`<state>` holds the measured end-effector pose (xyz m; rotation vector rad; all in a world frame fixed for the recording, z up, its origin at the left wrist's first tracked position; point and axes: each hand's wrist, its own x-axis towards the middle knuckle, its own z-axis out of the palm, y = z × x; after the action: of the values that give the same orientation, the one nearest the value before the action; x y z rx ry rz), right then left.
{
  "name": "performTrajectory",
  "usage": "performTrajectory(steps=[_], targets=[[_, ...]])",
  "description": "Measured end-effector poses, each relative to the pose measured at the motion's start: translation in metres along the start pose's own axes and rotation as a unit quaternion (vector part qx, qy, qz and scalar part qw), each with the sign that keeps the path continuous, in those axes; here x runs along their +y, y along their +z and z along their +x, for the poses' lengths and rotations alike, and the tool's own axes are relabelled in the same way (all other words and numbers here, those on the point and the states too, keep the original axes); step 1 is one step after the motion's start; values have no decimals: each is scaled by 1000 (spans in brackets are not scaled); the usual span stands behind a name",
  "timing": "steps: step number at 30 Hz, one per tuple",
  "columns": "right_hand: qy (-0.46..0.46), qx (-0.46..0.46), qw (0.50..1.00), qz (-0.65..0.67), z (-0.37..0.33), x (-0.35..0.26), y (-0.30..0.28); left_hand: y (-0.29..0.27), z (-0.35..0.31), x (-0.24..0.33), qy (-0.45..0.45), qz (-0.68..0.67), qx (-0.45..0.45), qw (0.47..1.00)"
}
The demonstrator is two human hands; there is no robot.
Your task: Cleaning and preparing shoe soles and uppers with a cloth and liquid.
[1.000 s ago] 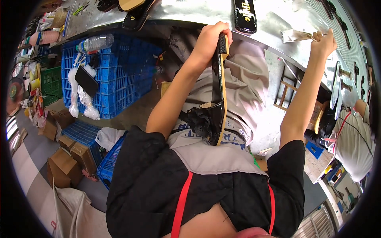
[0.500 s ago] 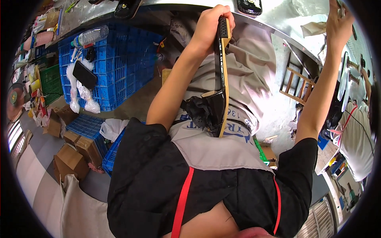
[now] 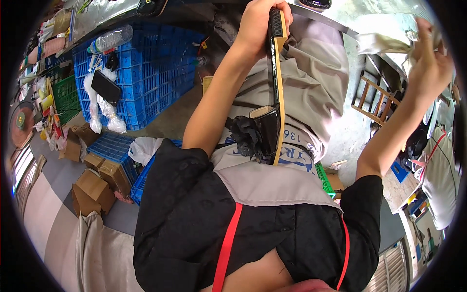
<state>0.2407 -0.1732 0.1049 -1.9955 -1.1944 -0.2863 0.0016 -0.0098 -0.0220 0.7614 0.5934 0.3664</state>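
Note:
My left hand [image 3: 258, 29] is closed around the heel of a black glossy shoe [image 3: 276, 73]. It stands upright over my lap, its tan-edged sole showing side-on and its toe pointing down toward my apron [image 3: 272, 187]. Crumpled black material [image 3: 245, 138] lies against the shoe's glossy upper. At the upper right, my right hand [image 3: 430, 70] is closed on a pale cloth [image 3: 377, 43], smeared by motion, so its exact kind is uncertain. The cloth is apart from the shoe and beside the metal table.
A metal table [image 3: 335, 24] runs along the top, with black shoe parts [image 3: 152, 7] on it. At left stands a blue crate [image 3: 160, 63] bearing a phone [image 3: 105, 87] and a plastic bottle [image 3: 112, 40]. Cardboard boxes [image 3: 92, 192] and a wooden frame [image 3: 374, 100] stand lower.
My right hand has lifted off the table and swung down toward me, bringing the pale cloth up with it. The left hand still grips the shoe, nearly in place; the view has shifted slightly.

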Motion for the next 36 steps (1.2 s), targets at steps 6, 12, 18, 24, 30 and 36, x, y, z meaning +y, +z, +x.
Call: performTrajectory(steps=[6,12,18,24,30,36], targets=[[224,-97,914,323,-75,-74,43,2,1,2,13,-13,12,1000],[64,-273,868,409,-111,-85,45,9,-5,21,103,72,-33,992],[-55,-360,874,321,-84,-81,71,20,1,11,53,65,1,996],[-32,-469,716,516,-120,-56,76,10,2,-5,19,85,9,996],[193,-400,793,417,-121,-39,98,7,19,-34,63,132,3,989],[-32,-453,750,481,-132,-58,71,6,8,-27,6,44,0,999]])
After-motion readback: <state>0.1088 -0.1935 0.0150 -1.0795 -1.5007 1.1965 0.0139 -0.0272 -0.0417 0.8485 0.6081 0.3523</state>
